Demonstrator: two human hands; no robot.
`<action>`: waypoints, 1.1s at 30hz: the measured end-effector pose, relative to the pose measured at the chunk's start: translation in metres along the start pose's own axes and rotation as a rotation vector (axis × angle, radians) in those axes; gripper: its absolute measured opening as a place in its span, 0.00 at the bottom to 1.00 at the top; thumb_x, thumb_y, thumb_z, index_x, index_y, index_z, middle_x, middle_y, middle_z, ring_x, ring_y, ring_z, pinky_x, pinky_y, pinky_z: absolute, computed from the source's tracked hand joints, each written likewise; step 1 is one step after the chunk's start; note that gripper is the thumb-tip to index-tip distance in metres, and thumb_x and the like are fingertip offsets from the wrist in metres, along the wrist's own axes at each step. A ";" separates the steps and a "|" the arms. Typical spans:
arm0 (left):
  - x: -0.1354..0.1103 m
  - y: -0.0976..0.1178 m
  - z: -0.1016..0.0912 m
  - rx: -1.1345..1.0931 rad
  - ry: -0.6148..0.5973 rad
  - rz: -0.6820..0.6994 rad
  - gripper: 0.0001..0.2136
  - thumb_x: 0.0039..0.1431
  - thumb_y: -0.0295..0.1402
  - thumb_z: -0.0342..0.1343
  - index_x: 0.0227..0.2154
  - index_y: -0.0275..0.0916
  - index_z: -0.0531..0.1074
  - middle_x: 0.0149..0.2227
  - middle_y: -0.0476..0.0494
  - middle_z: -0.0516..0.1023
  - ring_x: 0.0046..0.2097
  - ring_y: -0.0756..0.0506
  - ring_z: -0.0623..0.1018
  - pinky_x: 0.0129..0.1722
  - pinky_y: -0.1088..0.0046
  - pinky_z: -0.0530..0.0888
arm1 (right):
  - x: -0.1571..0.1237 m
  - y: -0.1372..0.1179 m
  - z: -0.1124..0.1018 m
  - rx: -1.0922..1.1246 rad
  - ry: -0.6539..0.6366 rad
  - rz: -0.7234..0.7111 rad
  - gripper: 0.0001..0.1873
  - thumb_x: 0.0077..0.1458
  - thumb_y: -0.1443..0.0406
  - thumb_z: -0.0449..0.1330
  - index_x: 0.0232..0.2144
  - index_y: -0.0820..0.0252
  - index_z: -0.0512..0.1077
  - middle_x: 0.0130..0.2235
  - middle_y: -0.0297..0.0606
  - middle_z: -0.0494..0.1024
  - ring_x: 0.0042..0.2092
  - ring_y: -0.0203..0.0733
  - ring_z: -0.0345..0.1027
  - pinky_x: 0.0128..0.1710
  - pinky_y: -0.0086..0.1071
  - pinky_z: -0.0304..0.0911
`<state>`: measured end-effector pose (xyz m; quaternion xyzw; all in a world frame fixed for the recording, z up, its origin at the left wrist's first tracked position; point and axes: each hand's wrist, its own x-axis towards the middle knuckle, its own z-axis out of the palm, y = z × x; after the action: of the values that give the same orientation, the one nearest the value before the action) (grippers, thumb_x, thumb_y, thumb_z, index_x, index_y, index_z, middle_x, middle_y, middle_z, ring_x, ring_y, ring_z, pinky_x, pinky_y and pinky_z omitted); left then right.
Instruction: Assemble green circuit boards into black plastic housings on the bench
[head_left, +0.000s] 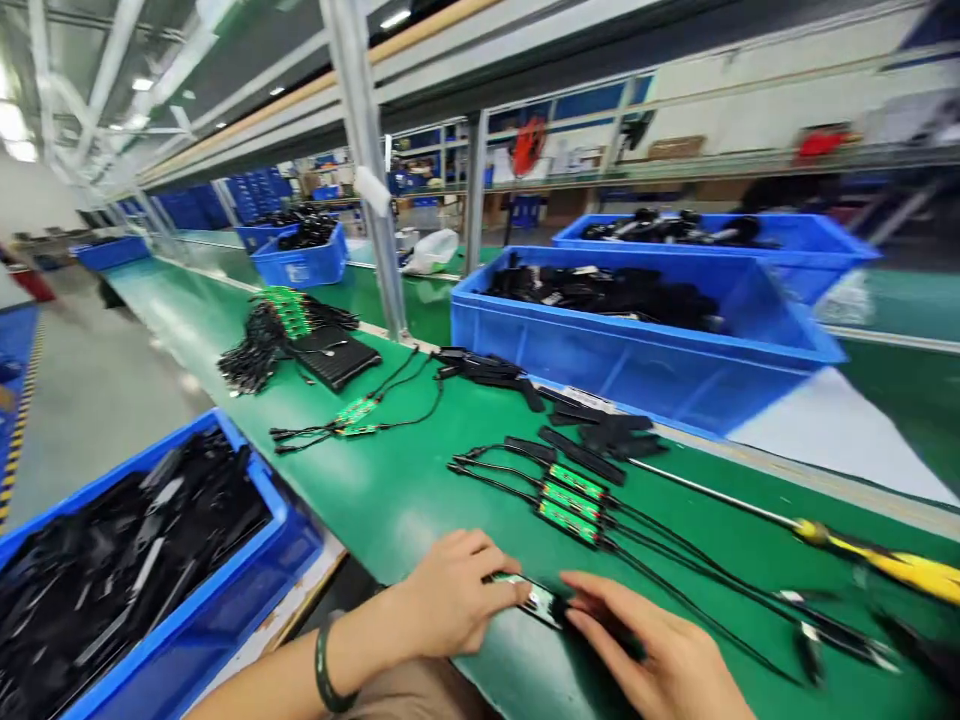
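Covering one end, left fingers (501, 597) partly hide a small board (541, 603)

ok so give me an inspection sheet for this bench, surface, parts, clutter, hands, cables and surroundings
Surface: green bench, glossy, with light reflecting; spills: nothing seen.
Job's things: small board at the near edge; three boards side by side beyond it.
Clutter: black strips strewn towards the back; yellow-handled tool at right.
Left hand: fingers and thumb on the small board's left end.
Right hand: at its right end; grip unclear.
Cables: black cables run from both ends of the three boards.
Surroundings: blue bins of dark parts, behind the strips and left of the bench.
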<state>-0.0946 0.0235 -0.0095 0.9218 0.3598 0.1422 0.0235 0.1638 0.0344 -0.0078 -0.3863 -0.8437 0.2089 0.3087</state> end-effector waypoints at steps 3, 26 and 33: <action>0.001 0.002 -0.001 -0.024 0.073 0.005 0.19 0.56 0.25 0.54 0.51 0.42 0.68 0.46 0.42 0.76 0.42 0.44 0.72 0.39 0.66 0.71 | 0.007 -0.010 -0.002 -0.035 -0.064 -0.029 0.14 0.66 0.65 0.50 0.41 0.55 0.76 0.33 0.36 0.81 0.33 0.37 0.77 0.32 0.26 0.73; 0.004 0.003 -0.008 -0.067 0.156 0.021 0.16 0.58 0.22 0.48 0.47 0.37 0.72 0.44 0.38 0.77 0.39 0.43 0.71 0.35 0.65 0.75 | -0.001 -0.028 0.015 -0.565 0.023 -0.338 0.19 0.59 0.78 0.44 0.40 0.68 0.73 0.29 0.42 0.74 0.29 0.42 0.69 0.29 0.34 0.64; 0.005 0.003 -0.006 -0.034 0.135 0.035 0.16 0.60 0.23 0.47 0.49 0.38 0.71 0.43 0.38 0.76 0.39 0.43 0.71 0.36 0.65 0.75 | 0.020 -0.031 -0.005 -0.541 -0.062 -0.355 0.14 0.62 0.75 0.49 0.32 0.61 0.72 0.26 0.34 0.71 0.25 0.37 0.64 0.25 0.33 0.56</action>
<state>-0.0914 0.0242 -0.0022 0.9158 0.3419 0.2105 0.0122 0.1404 0.0316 0.0214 -0.2945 -0.9318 -0.0682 0.2008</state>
